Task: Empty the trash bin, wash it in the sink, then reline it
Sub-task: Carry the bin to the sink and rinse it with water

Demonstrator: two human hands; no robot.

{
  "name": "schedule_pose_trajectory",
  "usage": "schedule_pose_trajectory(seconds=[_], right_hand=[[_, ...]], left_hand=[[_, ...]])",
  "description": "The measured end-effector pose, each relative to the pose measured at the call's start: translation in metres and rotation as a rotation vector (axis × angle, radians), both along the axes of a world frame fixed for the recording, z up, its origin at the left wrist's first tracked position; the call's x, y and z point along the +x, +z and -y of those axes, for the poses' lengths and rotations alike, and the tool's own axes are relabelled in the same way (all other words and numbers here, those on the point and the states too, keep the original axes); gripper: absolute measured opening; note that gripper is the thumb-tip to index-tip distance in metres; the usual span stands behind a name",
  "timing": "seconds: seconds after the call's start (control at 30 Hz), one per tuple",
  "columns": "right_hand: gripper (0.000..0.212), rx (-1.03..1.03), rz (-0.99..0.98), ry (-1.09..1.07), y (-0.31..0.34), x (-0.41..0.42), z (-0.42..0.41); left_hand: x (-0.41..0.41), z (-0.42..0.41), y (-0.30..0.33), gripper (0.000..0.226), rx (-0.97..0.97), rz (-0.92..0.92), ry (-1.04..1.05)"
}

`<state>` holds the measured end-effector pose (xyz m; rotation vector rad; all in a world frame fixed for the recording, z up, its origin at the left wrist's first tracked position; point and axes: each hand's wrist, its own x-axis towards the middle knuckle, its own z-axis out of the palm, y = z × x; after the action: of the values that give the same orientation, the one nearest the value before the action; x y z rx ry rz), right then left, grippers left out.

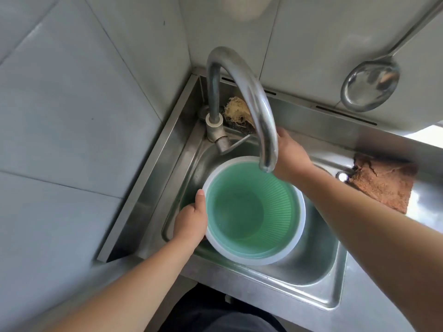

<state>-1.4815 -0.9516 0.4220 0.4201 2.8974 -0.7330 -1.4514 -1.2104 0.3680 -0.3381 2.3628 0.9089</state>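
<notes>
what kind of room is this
Most likely a kitchen corner: a stainless steel sink with a tall curved faucet, a metal ladle hanging on the tiled wall, and a scouring pad behind the tap.

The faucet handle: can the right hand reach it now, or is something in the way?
Probably yes. The right hand sits just behind the spout, near the faucet handle; only the spout stands between them. The left hand holds the trash bin.

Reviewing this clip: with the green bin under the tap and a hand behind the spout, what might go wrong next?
The left hand holds the bin by one rim edge only; filling water could tip it from that grip. The spout sits near the far rim, so water may splash onto the counter. The right hand is partly hidden behind the spout.
</notes>
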Motion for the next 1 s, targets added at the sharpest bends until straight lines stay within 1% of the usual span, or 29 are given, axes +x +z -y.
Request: schedule_pose_trajectory(seconds=[0.03, 0.17, 0.23, 0.3, 0.37, 0.4, 0.43, 0.5, 0.6, 0.73, 0.87, 0.93, 1.0], right_hand=[[0.055, 0.058, 0.002, -0.031, -0.002, 0.016, -0.003], [0.047, 0.021, 0.005, -0.295, -0.022, 0.111, -0.002], [0.041, -0.053, 0.044, -0.433, -0.032, 0.146, 0.006], [0.041, -0.224, 0.090, -0.567, -0.036, 0.169, 0.021], [0.037, -0.448, 0.122, -0.725, -0.038, 0.175, 0.036], [0.035, -0.525, 0.120, -0.790, -0.038, 0.175, 0.041], [0.034, -0.550, 0.108, -0.831, -0.039, 0.173, 0.044], [0.036, -0.518, 0.049, -0.921, -0.038, 0.171, 0.046], [0.052, -0.480, -0.073, -1.090, -0.030, 0.177, 0.031], [0.062, -0.514, -0.137, -1.234, -0.009, 0.177, 0.006], [0.061, -0.599, -0.188, -1.205, 0.005, 0.163, 0.012], [0.062, -0.656, -0.202, -1.186, 0.007, 0.162, 0.021], [0.051, -0.682, -0.228, -1.155, 0.010, 0.171, 0.027]], left_hand=[[-0.002, 0.000, 0.001, 0.073, 0.011, -0.014, 0.017], [-0.019, -0.001, 0.013, 0.029, 0.141, -0.113, 0.024], [-0.028, -0.004, 0.019, 0.020, 0.169, -0.109, -0.001], [-0.035, -0.010, 0.020, 0.022, 0.185, -0.076, 0.006], [-0.038, -0.016, 0.019, 0.029, 0.214, -0.026, 0.051], [-0.038, -0.019, 0.019, 0.030, 0.235, -0.003, 0.079], [-0.036, -0.023, 0.020, 0.029, 0.251, 0.012, 0.103], [-0.031, -0.031, 0.022, 0.032, 0.259, 0.011, 0.114], [-0.023, -0.051, 0.031, 0.040, 0.289, 0.033, 0.087], [-0.024, -0.075, 0.048, 0.049, 0.304, 0.077, 0.057], [-0.034, -0.069, 0.061, 0.056, 0.325, 0.084, 0.116], [-0.032, -0.055, 0.063, 0.050, 0.332, 0.070, 0.149], [-0.020, -0.045, 0.062, 0.044, 0.353, 0.081, 0.176]])
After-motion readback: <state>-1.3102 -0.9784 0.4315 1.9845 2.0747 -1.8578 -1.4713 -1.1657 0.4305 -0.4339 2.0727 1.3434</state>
